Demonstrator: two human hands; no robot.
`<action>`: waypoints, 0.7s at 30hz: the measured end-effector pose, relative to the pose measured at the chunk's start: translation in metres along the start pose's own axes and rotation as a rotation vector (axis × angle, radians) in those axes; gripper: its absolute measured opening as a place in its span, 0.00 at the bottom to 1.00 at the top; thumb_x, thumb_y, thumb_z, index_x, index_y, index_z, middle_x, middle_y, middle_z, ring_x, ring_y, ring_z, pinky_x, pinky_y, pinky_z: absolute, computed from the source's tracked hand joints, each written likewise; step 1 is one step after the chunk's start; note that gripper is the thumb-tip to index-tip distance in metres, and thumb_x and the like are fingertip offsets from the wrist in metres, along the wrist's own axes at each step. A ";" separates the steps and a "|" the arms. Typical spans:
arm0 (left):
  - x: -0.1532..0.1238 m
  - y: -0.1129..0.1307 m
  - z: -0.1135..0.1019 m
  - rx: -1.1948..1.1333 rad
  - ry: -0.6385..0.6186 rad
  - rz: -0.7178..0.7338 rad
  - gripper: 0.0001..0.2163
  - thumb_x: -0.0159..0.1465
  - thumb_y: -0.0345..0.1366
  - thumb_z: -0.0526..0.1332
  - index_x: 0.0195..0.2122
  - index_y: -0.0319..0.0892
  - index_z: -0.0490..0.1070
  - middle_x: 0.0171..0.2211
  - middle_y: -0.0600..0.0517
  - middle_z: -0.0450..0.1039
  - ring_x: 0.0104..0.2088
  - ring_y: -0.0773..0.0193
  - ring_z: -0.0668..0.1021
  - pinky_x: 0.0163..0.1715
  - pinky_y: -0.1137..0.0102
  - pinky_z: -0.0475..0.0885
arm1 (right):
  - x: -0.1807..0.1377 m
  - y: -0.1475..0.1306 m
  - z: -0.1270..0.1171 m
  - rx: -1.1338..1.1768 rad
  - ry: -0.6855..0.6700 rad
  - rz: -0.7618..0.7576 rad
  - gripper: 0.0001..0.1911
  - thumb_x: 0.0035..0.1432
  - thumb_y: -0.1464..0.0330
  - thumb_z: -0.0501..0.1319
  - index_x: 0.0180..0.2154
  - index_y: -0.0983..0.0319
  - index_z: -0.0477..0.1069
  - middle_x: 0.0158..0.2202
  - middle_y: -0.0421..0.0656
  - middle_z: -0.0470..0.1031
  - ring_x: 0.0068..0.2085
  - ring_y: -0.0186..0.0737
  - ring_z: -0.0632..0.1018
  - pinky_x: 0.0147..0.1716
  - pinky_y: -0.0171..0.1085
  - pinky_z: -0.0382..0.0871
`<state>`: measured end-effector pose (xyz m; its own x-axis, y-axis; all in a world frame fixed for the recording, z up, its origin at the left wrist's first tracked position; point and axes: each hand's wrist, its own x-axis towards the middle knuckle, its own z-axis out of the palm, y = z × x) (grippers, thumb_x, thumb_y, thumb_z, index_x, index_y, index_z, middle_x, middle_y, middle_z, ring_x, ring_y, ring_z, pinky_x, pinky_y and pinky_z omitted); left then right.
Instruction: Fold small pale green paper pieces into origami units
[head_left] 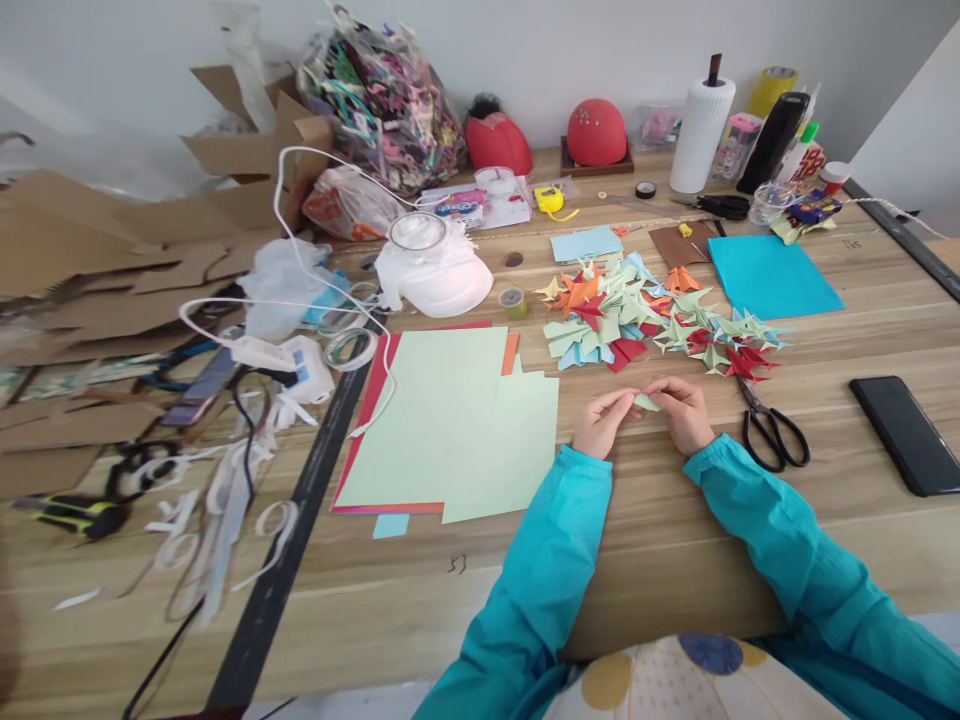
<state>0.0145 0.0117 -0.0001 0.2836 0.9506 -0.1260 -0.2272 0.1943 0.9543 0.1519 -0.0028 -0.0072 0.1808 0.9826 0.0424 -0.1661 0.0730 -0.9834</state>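
Between my two hands, low over the wooden table, is a small folded piece of pale green paper [646, 403]. My left hand [606, 418] pinches its left end with thumb and fingertips. The right end is pinched by my right hand [681, 408]. Just beyond my hands lies a heap of folded paper cranes [619, 310] in green, orange, red and blue. Pale green paper sheets [450, 410] are stacked left of my left hand, with red and orange sheets under them. Black-handled scissors [776, 435] rest right of my right hand, their blades partly under the cranes.
A black phone [906, 435] lies at the right. Behind the cranes are a blue square cloth or sheet [776, 276] and light blue paper [586, 244]. A white cable [281, 200] loops over the sheets from a power strip [304, 370]. Cardboard [112, 300] and scraps crowd the left.
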 end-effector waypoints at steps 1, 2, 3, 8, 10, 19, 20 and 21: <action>0.001 -0.001 0.000 -0.009 0.013 -0.002 0.13 0.50 0.43 0.64 0.33 0.39 0.76 0.28 0.49 0.76 0.24 0.65 0.76 0.31 0.68 0.72 | 0.000 0.001 0.000 0.005 0.001 0.010 0.03 0.45 0.68 0.62 0.26 0.59 0.73 0.25 0.38 0.73 0.29 0.35 0.71 0.32 0.36 0.66; 0.002 -0.002 -0.001 -0.016 0.037 0.001 0.13 0.49 0.42 0.65 0.33 0.40 0.76 0.27 0.49 0.77 0.24 0.65 0.76 0.31 0.68 0.72 | 0.000 0.001 -0.001 0.010 -0.003 0.021 0.04 0.46 0.67 0.62 0.27 0.59 0.74 0.26 0.38 0.73 0.29 0.36 0.72 0.32 0.36 0.66; 0.003 -0.004 -0.001 -0.027 0.070 0.008 0.13 0.48 0.41 0.65 0.32 0.40 0.76 0.27 0.50 0.77 0.24 0.65 0.76 0.31 0.68 0.73 | 0.000 0.002 -0.001 0.016 -0.012 0.029 0.05 0.47 0.67 0.62 0.29 0.59 0.74 0.27 0.39 0.74 0.29 0.36 0.72 0.32 0.37 0.67; 0.008 -0.005 -0.007 -0.139 0.206 -0.016 0.14 0.47 0.42 0.66 0.32 0.39 0.75 0.21 0.52 0.74 0.22 0.67 0.75 0.26 0.71 0.71 | -0.002 0.000 -0.002 0.015 -0.105 -0.005 0.09 0.49 0.67 0.61 0.35 0.58 0.75 0.29 0.40 0.75 0.29 0.36 0.74 0.34 0.38 0.68; 0.009 -0.004 -0.009 -0.171 0.212 -0.032 0.14 0.47 0.42 0.66 0.32 0.39 0.74 0.20 0.52 0.73 0.21 0.68 0.75 0.25 0.72 0.71 | -0.003 -0.002 -0.002 -0.026 -0.131 -0.031 0.10 0.49 0.67 0.62 0.36 0.58 0.74 0.29 0.40 0.75 0.31 0.36 0.74 0.36 0.39 0.68; 0.010 -0.002 -0.008 -0.070 0.198 -0.016 0.16 0.44 0.39 0.68 0.33 0.38 0.73 0.21 0.53 0.73 0.22 0.68 0.75 0.27 0.72 0.71 | -0.001 -0.010 0.001 -0.335 -0.203 -0.238 0.07 0.51 0.65 0.61 0.34 0.59 0.74 0.34 0.44 0.73 0.38 0.39 0.73 0.39 0.40 0.68; 0.010 -0.002 -0.008 -0.039 0.205 -0.007 0.16 0.43 0.38 0.69 0.33 0.38 0.73 0.20 0.54 0.73 0.22 0.68 0.75 0.26 0.73 0.71 | -0.001 -0.010 0.001 -0.346 -0.201 -0.242 0.07 0.51 0.65 0.61 0.34 0.58 0.74 0.34 0.44 0.73 0.38 0.39 0.73 0.38 0.40 0.68; 0.009 -0.001 -0.007 -0.020 0.214 0.001 0.16 0.43 0.37 0.69 0.33 0.38 0.73 0.20 0.54 0.72 0.22 0.68 0.75 0.26 0.74 0.70 | -0.001 -0.010 0.001 -0.350 -0.202 -0.245 0.07 0.51 0.65 0.61 0.34 0.58 0.74 0.33 0.44 0.73 0.38 0.39 0.74 0.38 0.40 0.69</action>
<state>0.0106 0.0221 -0.0046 0.0797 0.9801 -0.1816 -0.2469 0.1959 0.9490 0.1521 -0.0042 0.0027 -0.0237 0.9598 0.2797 0.2006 0.2786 -0.9392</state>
